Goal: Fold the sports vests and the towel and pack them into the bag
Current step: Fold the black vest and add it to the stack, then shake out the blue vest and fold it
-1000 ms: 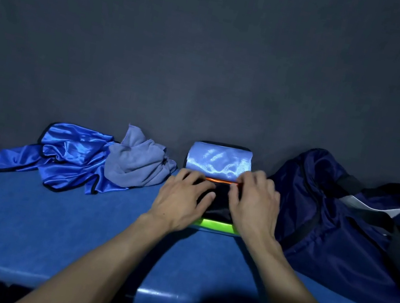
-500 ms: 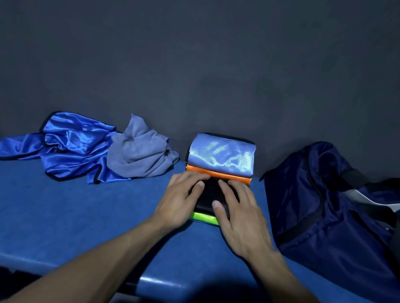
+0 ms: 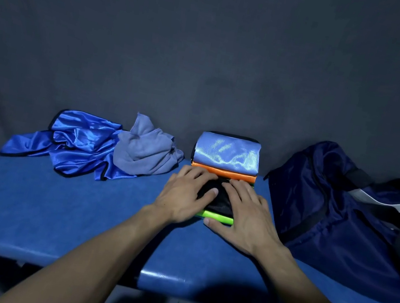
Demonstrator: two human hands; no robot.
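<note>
Blue padded worktop (image 3: 75, 215), dark backdrop behind. Centre: folded black mesh sports vest (image 3: 217, 199) over a folded lime-green vest (image 3: 216, 217). Left hand (image 3: 183, 196) and right hand (image 3: 246, 218) both lie flat on it, fingers straight, pressing, gripping nothing. Just behind: folded light-blue satin vest (image 3: 228, 152) stacked on a folded orange vest (image 3: 224, 173). Left: crumpled royal-blue satin vest (image 3: 74, 142), with a crumpled grey-blue towel (image 3: 145, 149) touching it. Right: navy fabric duffel bag (image 3: 337, 215), on the worktop.
</note>
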